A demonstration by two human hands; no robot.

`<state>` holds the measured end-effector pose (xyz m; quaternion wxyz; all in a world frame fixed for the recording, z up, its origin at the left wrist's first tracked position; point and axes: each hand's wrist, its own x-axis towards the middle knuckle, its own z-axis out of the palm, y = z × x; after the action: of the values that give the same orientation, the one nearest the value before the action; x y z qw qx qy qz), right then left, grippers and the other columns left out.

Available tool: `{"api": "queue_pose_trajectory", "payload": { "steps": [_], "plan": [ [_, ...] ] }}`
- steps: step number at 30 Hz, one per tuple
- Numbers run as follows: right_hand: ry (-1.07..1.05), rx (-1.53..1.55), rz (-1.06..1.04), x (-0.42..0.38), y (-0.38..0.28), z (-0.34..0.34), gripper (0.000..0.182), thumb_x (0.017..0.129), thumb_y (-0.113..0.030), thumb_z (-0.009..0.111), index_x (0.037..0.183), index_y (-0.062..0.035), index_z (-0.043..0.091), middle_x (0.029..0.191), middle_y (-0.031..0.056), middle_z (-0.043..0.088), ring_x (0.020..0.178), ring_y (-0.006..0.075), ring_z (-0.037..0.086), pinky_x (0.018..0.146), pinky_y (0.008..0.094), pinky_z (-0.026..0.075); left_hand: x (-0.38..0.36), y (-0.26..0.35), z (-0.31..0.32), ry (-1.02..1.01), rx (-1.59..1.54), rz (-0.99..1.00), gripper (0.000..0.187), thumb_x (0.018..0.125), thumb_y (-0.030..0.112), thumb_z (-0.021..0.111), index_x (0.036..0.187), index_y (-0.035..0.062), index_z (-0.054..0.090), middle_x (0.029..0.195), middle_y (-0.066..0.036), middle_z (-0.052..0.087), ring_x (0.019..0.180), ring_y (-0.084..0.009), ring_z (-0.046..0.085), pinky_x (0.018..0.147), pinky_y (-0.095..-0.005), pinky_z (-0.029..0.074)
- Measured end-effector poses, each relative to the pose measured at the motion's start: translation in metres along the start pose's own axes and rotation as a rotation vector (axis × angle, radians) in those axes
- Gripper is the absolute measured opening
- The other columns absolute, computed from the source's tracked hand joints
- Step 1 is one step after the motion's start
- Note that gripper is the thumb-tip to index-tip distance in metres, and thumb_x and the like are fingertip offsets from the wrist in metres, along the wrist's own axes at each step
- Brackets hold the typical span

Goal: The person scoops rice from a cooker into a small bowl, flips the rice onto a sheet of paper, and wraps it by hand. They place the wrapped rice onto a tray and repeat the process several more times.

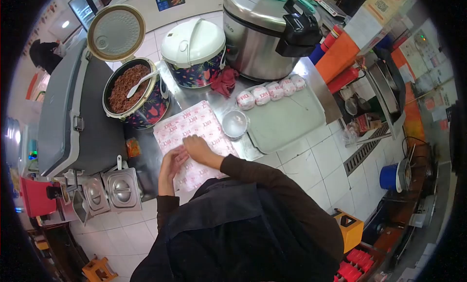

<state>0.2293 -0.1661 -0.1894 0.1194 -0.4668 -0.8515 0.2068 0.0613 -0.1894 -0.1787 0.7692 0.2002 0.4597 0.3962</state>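
Both hands are together over a stack of white wrapping paper (187, 119) with red "RICE" print, on the steel table. My right hand (198, 150) is closed with its knuckles up; whatever its fingers hold is hidden beneath them. Beside it, my left hand (172, 164) has its fingers partly extended toward the right hand, with nothing visible in them. A small metal bowl (235, 124) stands to the right of the paper. Several paper-wrapped balls (261, 95) line the far edge of a pale green tray (287, 124).
An open floral pot holds dark reddish rice (127, 90) and a white rice paddle (141, 83). Behind the paper are a lidded floral pot (193, 46), a red cloth (224, 81) and a large steel cooker (262, 36). A grey cooler (80, 107) stands left, near lidded steel pans (121, 188).
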Motion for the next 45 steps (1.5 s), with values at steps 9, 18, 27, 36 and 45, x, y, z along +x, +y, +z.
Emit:
{"api": "queue_pose_trajectory", "payload": {
  "steps": [9,18,27,36,45],
  "plan": [
    [1.024,0.783,0.691,-0.105,0.117,-0.142,0.033,0.085,-0.031,0.064,0.097,0.0001,0.06,0.089,0.0119,0.061,0.075,0.0175,0.059,0.067,0.0277,0.049,-0.045,0.03,0.013,-0.088,-0.038,0.181,0.05,0.092,0.027,0.049,0.135,0.0053,0.04,0.118,-0.012,0.056,0.106,-0.021,0.056,0.093,-0.0366,0.045],
    [0.888,0.08,1.272,-0.074,0.163,-0.069,0.04,0.094,-0.038,0.04,0.094,-0.0058,0.063,0.097,0.0131,0.064,0.103,0.0351,0.048,0.086,0.0511,0.034,-0.04,0.012,0.012,0.013,0.074,0.096,0.051,0.089,0.031,0.052,0.134,0.007,0.042,0.123,-0.012,0.052,0.109,-0.0235,0.052,0.093,-0.0358,0.041],
    [1.108,0.183,0.937,-0.092,0.171,-0.045,0.029,0.088,-0.032,0.056,0.104,-0.0075,0.058,0.104,0.0095,0.058,0.099,0.0298,0.049,0.087,0.0462,0.034,-0.038,0.001,0.022,0.093,0.122,0.069,0.044,0.09,0.026,0.052,0.129,0.0063,0.045,0.115,-0.01,0.056,0.101,-0.0199,0.056,0.088,-0.0328,0.045],
    [0.967,0.192,0.625,-0.115,0.152,-0.05,0.028,0.082,-0.023,0.067,0.101,-0.0041,0.061,0.09,0.0056,0.061,0.081,0.0204,0.054,0.076,0.0347,0.042,-0.017,-0.026,0.03,0.016,0.114,-0.031,0.041,0.09,0.023,0.053,0.125,0.0027,0.047,0.107,-0.009,0.059,0.092,-0.0181,0.059,0.084,-0.0324,0.048],
    [0.59,0.207,0.772,-0.093,0.089,-0.115,0.039,0.086,-0.031,0.061,0.11,-0.0011,0.057,0.068,0.0155,0.058,0.062,0.0277,0.056,0.059,0.038,0.043,-0.01,-0.015,0.051,0.03,0.233,0.025,0.041,0.089,0.026,0.053,0.125,0.0064,0.048,0.108,-0.009,0.058,0.097,-0.0191,0.059,0.082,-0.0294,0.045]
  ]
}}
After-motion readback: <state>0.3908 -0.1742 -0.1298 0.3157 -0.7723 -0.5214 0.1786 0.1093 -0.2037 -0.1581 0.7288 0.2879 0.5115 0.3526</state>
